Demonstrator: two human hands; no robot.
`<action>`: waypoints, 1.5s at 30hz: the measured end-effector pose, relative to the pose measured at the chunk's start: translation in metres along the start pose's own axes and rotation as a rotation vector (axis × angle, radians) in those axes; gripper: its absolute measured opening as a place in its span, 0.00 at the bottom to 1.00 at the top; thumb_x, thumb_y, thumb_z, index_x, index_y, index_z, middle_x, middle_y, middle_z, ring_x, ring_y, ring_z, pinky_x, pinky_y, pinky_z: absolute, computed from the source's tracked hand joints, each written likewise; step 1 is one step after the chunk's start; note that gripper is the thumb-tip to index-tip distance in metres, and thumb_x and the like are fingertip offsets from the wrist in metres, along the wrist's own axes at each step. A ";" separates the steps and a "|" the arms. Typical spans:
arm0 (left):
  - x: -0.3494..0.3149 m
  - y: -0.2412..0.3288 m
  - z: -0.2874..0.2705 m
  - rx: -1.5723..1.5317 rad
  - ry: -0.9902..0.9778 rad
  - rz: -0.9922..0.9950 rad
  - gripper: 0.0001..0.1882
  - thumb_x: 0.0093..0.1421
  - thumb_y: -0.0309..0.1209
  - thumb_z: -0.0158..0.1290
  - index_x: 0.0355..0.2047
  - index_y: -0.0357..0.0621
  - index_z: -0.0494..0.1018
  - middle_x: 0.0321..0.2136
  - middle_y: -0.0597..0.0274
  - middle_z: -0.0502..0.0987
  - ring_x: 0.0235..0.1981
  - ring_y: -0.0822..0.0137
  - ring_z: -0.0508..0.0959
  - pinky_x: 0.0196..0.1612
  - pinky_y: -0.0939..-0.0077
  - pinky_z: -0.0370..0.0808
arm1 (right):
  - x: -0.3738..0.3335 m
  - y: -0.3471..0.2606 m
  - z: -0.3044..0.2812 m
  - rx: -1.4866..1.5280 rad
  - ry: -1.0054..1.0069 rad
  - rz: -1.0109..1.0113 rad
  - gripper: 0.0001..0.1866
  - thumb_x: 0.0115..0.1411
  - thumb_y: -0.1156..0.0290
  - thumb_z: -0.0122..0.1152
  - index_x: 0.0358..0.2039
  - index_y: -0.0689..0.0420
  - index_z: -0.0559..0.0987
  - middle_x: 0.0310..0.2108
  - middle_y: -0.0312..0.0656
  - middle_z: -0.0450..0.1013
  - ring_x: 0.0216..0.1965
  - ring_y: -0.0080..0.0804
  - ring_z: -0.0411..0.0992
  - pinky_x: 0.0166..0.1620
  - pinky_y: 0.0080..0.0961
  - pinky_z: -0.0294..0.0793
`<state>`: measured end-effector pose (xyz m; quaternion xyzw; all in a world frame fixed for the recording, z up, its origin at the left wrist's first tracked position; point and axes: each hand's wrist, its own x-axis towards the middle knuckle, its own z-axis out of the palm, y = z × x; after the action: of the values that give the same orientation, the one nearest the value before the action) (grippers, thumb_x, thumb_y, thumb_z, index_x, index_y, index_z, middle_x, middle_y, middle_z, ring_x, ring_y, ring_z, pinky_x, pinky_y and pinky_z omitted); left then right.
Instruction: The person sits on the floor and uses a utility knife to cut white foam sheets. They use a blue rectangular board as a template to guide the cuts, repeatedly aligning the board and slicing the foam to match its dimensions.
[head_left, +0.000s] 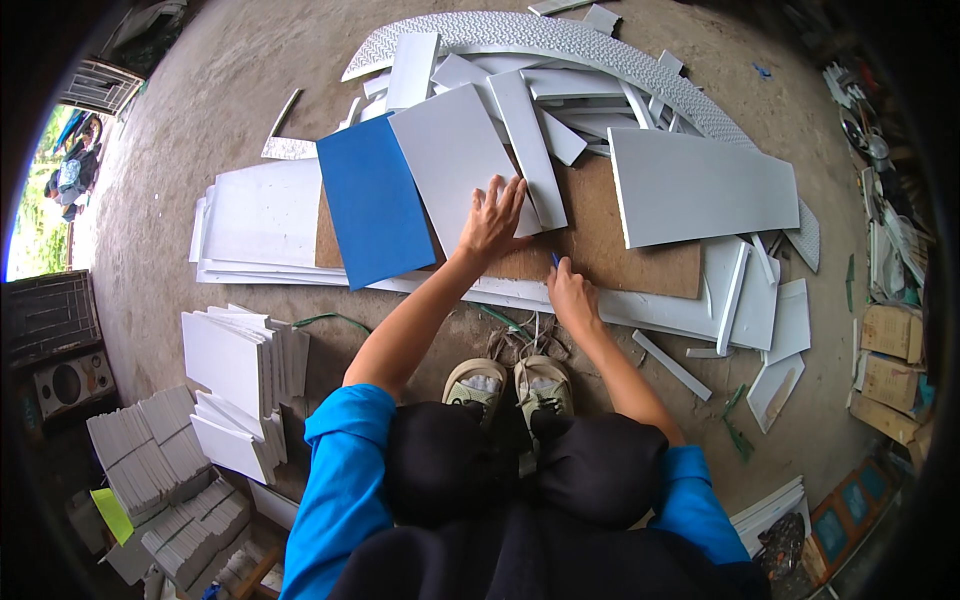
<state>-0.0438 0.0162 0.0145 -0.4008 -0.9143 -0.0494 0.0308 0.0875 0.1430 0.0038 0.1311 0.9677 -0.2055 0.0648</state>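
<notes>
My left hand lies with fingers spread on the lower right part of a pale grey rectangular sheet, its fingertips near a long white strip. Closed around a thin blue tool, my right hand is just below and to the right of the left one. Most of the tool is hidden in the fist, so its kind cannot be made out. A blue rectangular sheet lies left of the grey one, partly under its edge. Beneath them is a brown board.
White offcuts and a curved textured piece are heaped beyond the board. A wide pale panel lies to the right. White sheets and stacked small pieces stand at left. Cardboard boxes are at the right edge.
</notes>
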 end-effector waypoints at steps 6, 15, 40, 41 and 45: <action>0.002 -0.002 -0.001 -0.006 -0.035 0.018 0.47 0.43 0.52 0.55 0.55 0.33 0.51 0.56 0.53 0.53 0.57 0.52 0.53 0.52 0.54 0.60 | -0.014 0.004 -0.004 -0.021 -0.030 0.024 0.12 0.58 0.64 0.42 0.32 0.62 0.65 0.15 0.56 0.69 0.21 0.53 0.71 0.24 0.43 0.72; -0.002 0.001 -0.011 -0.022 -0.039 -0.008 0.42 0.42 0.52 0.56 0.53 0.43 0.57 0.53 0.54 0.55 0.55 0.51 0.54 0.54 0.48 0.54 | -0.006 0.003 -0.045 0.138 0.063 0.169 0.20 0.59 0.55 0.41 0.37 0.60 0.68 0.21 0.60 0.70 0.25 0.56 0.70 0.28 0.46 0.69; 0.003 -0.013 0.000 -0.192 0.121 0.255 0.25 0.47 0.38 0.54 0.45 0.45 0.64 0.40 0.61 0.66 0.46 0.64 0.65 0.48 0.65 0.61 | -0.009 0.044 0.001 0.131 0.174 0.065 0.18 0.58 0.57 0.43 0.37 0.60 0.68 0.19 0.54 0.71 0.23 0.53 0.71 0.26 0.44 0.70; 0.005 -0.011 0.000 -0.182 0.122 0.275 0.24 0.47 0.37 0.54 0.46 0.46 0.64 0.39 0.61 0.66 0.45 0.64 0.66 0.48 0.66 0.61 | -0.011 0.046 0.003 0.145 0.124 0.078 0.18 0.58 0.58 0.43 0.37 0.61 0.68 0.18 0.54 0.71 0.23 0.53 0.71 0.26 0.44 0.70; 0.001 -0.013 0.016 -0.185 0.117 0.283 0.28 0.46 0.33 0.53 0.50 0.51 0.63 0.32 0.65 0.65 0.41 0.68 0.67 0.44 0.70 0.63 | -0.013 0.031 -0.004 0.184 0.046 0.067 0.17 0.58 0.59 0.43 0.36 0.61 0.67 0.17 0.54 0.71 0.22 0.53 0.71 0.25 0.45 0.70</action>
<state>-0.0538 0.0101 -0.0026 -0.5231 -0.8370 -0.1518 0.0534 0.1084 0.1694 -0.0021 0.1733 0.9411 -0.2880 0.0368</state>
